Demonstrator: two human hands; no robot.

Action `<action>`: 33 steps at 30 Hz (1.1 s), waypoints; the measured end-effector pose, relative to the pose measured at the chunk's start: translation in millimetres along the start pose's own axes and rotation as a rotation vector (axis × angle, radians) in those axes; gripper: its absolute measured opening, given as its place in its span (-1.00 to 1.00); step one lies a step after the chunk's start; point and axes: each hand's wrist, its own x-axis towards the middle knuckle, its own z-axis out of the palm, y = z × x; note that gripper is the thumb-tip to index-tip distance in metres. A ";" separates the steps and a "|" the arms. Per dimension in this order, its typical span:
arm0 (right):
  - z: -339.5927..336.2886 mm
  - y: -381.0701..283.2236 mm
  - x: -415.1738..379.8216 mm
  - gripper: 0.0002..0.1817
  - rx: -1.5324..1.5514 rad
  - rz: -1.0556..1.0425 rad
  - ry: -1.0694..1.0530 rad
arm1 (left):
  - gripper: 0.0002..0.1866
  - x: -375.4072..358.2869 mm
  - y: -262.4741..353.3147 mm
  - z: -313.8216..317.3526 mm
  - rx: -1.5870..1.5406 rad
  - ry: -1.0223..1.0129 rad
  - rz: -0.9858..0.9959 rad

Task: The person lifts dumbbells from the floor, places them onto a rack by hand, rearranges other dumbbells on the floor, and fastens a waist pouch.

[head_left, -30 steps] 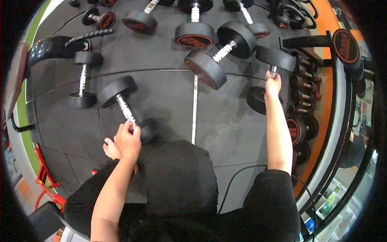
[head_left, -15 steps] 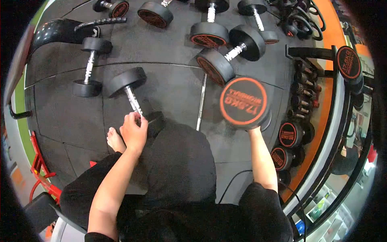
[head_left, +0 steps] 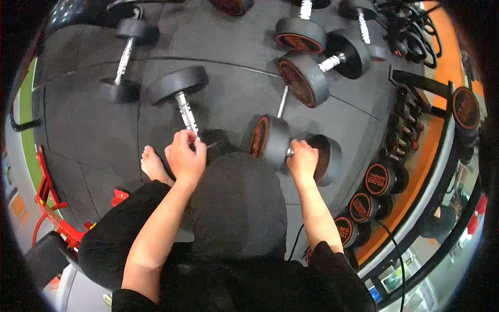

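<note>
My right hand [head_left: 302,161] is wrapped round the short handle of a black dumbbell [head_left: 274,140] with an orange-marked end, held sideways beside my right knee. The dumbbell's other head [head_left: 327,160] shows on the right of my fist. My left hand [head_left: 187,156] is closed in a loose pinch, thumb close to the fingers. It overlaps the lower end of the metal handle of another dumbbell [head_left: 179,83] on the floor. I cannot tell whether these fingers grip that handle. The floor dumbbell's lower head lies partly behind my knee.
More dumbbells lie ahead, one at the left [head_left: 123,60] and two close together on the right [head_left: 306,80]. A low rack [head_left: 423,86] runs along the right, with several dumbbells [head_left: 378,178] under it. Red metal parts [head_left: 57,216] stand at the left. My bare foot [head_left: 154,164] rests on the mat.
The dumbbell in my right hand has turned from end-on to sideways and come down and left towards my knee. My left hand stays by the floor dumbbell. The view has shifted.
</note>
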 end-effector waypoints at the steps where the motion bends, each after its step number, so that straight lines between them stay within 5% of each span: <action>1: 0.4 0.8 3.0 -0.75 0.033 0.015 -0.100 | -0.86 0.3 -4.3 -0.2 -0.020 -0.016 0.003; 4: -24.3 -12.1 18.5 -0.73 0.125 0.094 -0.278 | -0.85 4.7 1.5 -12.0 0.112 -0.121 0.024; 7: -22.5 -6.3 31.3 -0.71 0.060 -0.162 -0.427 | -0.88 22.4 5.1 -17.8 0.081 -0.276 0.139; 9: -28.4 -3.0 26.5 -0.67 0.263 -0.114 -0.569 | -0.90 23.2 13.3 -14.7 0.033 -0.274 0.191; 13: -10.2 1.2 19.8 -0.70 0.203 -0.155 -0.527 | -0.91 19.4 13.0 -16.0 0.010 -0.176 0.447; 23: -23.1 5.1 17.2 -0.65 0.297 -0.142 -0.635 | -0.88 17.9 12.6 -18.0 0.060 -0.308 0.197; 33: 18.5 17.7 28.2 -0.66 0.298 -0.143 -0.646 | -0.91 23.0 -2.1 -22.9 0.024 -0.359 0.288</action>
